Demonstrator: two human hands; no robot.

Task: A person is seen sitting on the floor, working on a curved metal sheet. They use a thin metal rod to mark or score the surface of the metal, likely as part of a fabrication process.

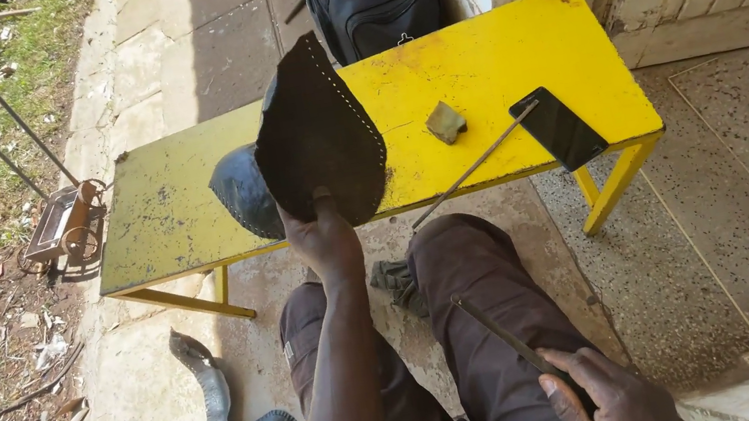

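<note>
The leather piece (319, 139), pinched at its lower edge by the left hand (324, 244) at frame centre, is best held upright while the thin tool (507, 335) is gripped by the right hand (608, 395) at lower right.

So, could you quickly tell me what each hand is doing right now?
Left hand: closed, holding up the dark leather piece.
Right hand: closed on a thin metal rod.

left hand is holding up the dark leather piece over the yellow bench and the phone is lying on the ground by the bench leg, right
Not quite. The left hand does hold up the dark leather piece over the yellow bench, but the phone lies on top of the bench near its right end, not on the ground. The head view shows it.
</note>
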